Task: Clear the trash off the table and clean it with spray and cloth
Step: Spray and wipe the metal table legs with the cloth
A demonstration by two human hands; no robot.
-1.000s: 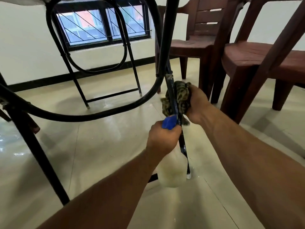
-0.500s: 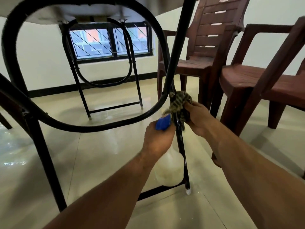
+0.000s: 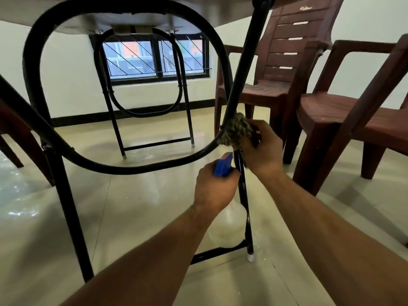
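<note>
I am looking from below the table, whose pale underside (image 3: pixel 132 21) fills the top of the view. My right hand (image 3: pixel 262 149) holds a mottled green-brown cloth (image 3: pixel 236 131) pressed around the black metal table leg (image 3: pixel 240 85), at the joint where the curved brace meets it. My left hand (image 3: pixel 215 186) grips the neck of a translucent spray bottle (image 3: pixel 229 219) with a blue trigger head (image 3: pixel 223 164), just left of the same leg. The bottle's lower body hangs below my fist, partly behind the leg.
Two dark red plastic chairs (image 3: pixel 287 62) (image 3: pixel 344 115) stand close on the right. A looped black brace (image 3: pixel 123 166) and another leg (image 3: pixel 68 217) cross the left. The far pair of legs (image 3: pixel 185 107) stands before a barred window (image 3: pixel 154 58). Glossy tiled floor (image 3: pixel 110 228) lies below.
The view has tilted upward, bringing the table's underside into sight. My right hand has slid the cloth up the leg to the brace joint. My left hand keeps the bottle beside the leg.
</note>
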